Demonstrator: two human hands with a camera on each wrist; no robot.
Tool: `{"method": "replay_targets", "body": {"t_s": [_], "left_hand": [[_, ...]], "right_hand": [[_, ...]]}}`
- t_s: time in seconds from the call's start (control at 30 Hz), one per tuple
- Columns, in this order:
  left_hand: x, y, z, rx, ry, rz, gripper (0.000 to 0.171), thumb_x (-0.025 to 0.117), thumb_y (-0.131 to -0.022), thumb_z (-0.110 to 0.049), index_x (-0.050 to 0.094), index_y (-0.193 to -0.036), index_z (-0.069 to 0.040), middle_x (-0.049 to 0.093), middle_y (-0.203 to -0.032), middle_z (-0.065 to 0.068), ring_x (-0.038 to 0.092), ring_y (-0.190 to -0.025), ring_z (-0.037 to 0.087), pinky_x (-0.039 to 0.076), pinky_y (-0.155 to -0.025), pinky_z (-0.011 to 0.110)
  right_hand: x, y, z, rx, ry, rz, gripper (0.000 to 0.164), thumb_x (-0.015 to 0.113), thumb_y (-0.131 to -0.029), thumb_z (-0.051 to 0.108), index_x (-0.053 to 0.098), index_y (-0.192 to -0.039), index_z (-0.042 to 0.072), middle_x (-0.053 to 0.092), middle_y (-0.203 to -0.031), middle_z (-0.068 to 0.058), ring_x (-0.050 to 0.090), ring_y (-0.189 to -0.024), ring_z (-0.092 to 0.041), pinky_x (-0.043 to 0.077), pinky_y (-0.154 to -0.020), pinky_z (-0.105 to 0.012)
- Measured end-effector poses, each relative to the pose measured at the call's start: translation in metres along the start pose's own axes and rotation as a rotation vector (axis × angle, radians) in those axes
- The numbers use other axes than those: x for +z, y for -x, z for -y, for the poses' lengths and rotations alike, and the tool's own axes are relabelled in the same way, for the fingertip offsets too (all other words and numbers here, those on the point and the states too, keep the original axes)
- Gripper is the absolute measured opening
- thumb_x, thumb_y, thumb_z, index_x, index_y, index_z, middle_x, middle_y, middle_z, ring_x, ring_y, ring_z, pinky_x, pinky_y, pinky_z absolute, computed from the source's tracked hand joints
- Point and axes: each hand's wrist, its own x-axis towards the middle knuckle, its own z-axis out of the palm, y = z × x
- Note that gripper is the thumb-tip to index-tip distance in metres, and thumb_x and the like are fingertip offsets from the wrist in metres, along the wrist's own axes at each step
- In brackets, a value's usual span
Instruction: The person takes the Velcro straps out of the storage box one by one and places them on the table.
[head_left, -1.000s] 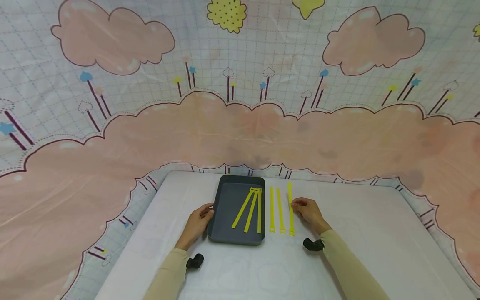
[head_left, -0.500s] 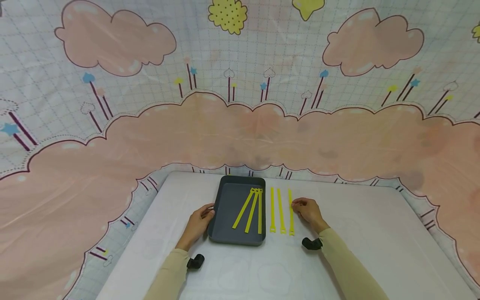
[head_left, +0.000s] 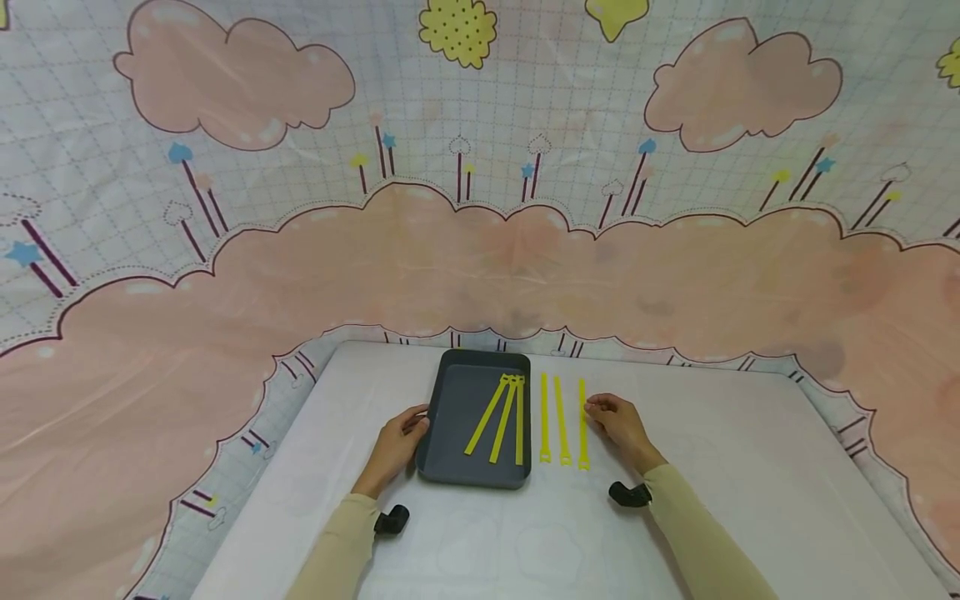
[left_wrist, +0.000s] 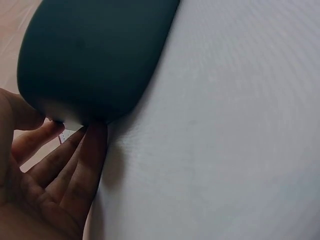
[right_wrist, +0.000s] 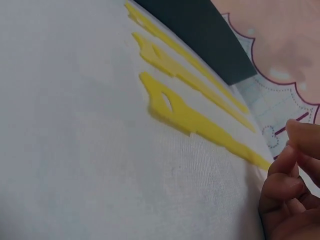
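Observation:
My left hand [head_left: 393, 443] rests its fingers against the outer left wall of a dark grey tray [head_left: 447, 429]; the left wrist view shows these fingers fairly straight at the tray's rounded corner [left_wrist: 90, 65]. Inside the tray, three yellow cable straps [head_left: 502, 422] fan out from their slotted heads at the far end. Three more lie lengthwise on the table, right of the tray, heads towards me. Beside the rightmost strap [head_left: 583, 437] is my right hand [head_left: 622, 425], fingers loosely bent. The right wrist view shows thumb and forefinger apart, near that strap's far part [right_wrist: 200, 127].
A white-covered table [head_left: 735, 483] carries everything. Behind and around it hangs a patterned curtain [head_left: 487, 275] with pink clouds. A small black device [head_left: 628, 494] sits on the right wrist, with a similar device [head_left: 392, 520] on the left.
The rightmost strap's far end has come down and nearer, and the strap now lies flat. My right fingers now show just right of it. My left hand stays at the tray.

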Motion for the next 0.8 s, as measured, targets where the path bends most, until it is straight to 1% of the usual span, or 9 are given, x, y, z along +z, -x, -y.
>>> {"method": "replay_targets", "body": {"t_s": [0.1, 0.17, 0.2, 0.33, 0.5, 0.63, 0.7, 0.8], "left_hand": [[0.0, 0.0, -0.002, -0.022, 0.001, 0.01, 0.037, 0.058, -0.1, -0.02, 0.059, -0.135, -0.007, 0.066, -0.125, 0.021, 0.063, -0.117, 0.036, 0.051, -0.1, 0.048], [-0.001, -0.001, -0.004, -0.054, 0.019, 0.022, 0.038, 0.058, -0.1, -0.02, 0.058, -0.136, -0.009, 0.066, -0.127, 0.02, 0.062, -0.12, 0.035, 0.048, -0.103, 0.05], [-0.001, -0.001, -0.004, -0.058, 0.017, 0.021, 0.038, 0.058, -0.1, -0.019, 0.058, -0.136, -0.009, 0.066, -0.127, 0.02, 0.062, -0.12, 0.035, 0.048, -0.103, 0.05], [0.0, -0.001, -0.003, -0.049, 0.008, 0.017, 0.038, 0.058, -0.099, -0.018, 0.059, -0.136, -0.008, 0.066, -0.126, 0.02, 0.063, -0.119, 0.036, 0.049, -0.102, 0.05], [0.001, -0.002, -0.003, -0.05, 0.008, 0.018, 0.038, 0.059, -0.099, -0.019, 0.058, -0.136, -0.008, 0.066, -0.127, 0.02, 0.062, -0.119, 0.035, 0.048, -0.103, 0.05], [0.002, -0.003, -0.003, -0.053, 0.008, 0.02, 0.038, 0.058, -0.099, -0.02, 0.058, -0.136, -0.008, 0.065, -0.128, 0.02, 0.062, -0.12, 0.035, 0.048, -0.103, 0.05], [0.002, -0.003, -0.003, -0.054, 0.007, 0.019, 0.038, 0.058, -0.1, -0.02, 0.058, -0.136, -0.008, 0.065, -0.128, 0.02, 0.062, -0.12, 0.035, 0.048, -0.103, 0.049], [0.003, -0.003, -0.003, -0.055, 0.005, 0.016, 0.038, 0.058, -0.1, -0.019, 0.058, -0.136, -0.008, 0.066, -0.127, 0.02, 0.062, -0.12, 0.035, 0.049, -0.103, 0.049]], "right_hand": [[0.0, 0.003, 0.001, -0.027, -0.005, 0.006, 0.029, 0.064, -0.096, 0.025, 0.063, -0.117, 0.005, 0.061, -0.1, -0.006, 0.054, -0.078, -0.015, 0.046, -0.062, -0.022], [-0.001, 0.006, 0.003, -0.048, -0.011, 0.009, 0.028, 0.063, -0.096, 0.024, 0.064, -0.117, 0.005, 0.061, -0.104, -0.007, 0.054, -0.08, -0.016, 0.047, -0.063, -0.022], [-0.001, 0.007, 0.005, -0.06, -0.02, 0.011, 0.027, 0.063, -0.096, 0.022, 0.064, -0.117, 0.004, 0.061, -0.104, -0.008, 0.054, -0.08, -0.016, 0.048, -0.063, -0.022], [-0.003, 0.012, 0.012, -0.1, -0.042, 0.023, 0.028, 0.064, -0.096, 0.022, 0.063, -0.116, 0.002, 0.063, -0.104, -0.01, 0.056, -0.082, -0.016, 0.05, -0.066, -0.024], [-0.004, 0.02, 0.024, -0.139, -0.027, 0.033, 0.028, 0.064, -0.096, 0.026, 0.064, -0.116, 0.005, 0.066, -0.108, -0.012, 0.059, -0.089, -0.018, 0.05, -0.077, -0.026], [-0.003, 0.028, 0.035, -0.184, -0.024, 0.05, 0.031, 0.064, -0.096, 0.025, 0.063, -0.117, 0.003, 0.066, -0.108, -0.012, 0.059, -0.088, -0.017, 0.051, -0.078, -0.027], [-0.002, 0.031, 0.04, -0.203, -0.031, 0.066, 0.034, 0.064, -0.096, 0.024, 0.062, -0.12, 0.001, 0.065, -0.11, -0.013, 0.061, -0.089, -0.015, 0.053, -0.08, -0.03], [-0.001, 0.036, 0.046, -0.224, -0.039, 0.089, 0.037, 0.064, -0.097, 0.025, 0.061, -0.123, -0.001, 0.065, -0.115, -0.014, 0.064, -0.091, -0.012, 0.055, -0.082, -0.031]]}}
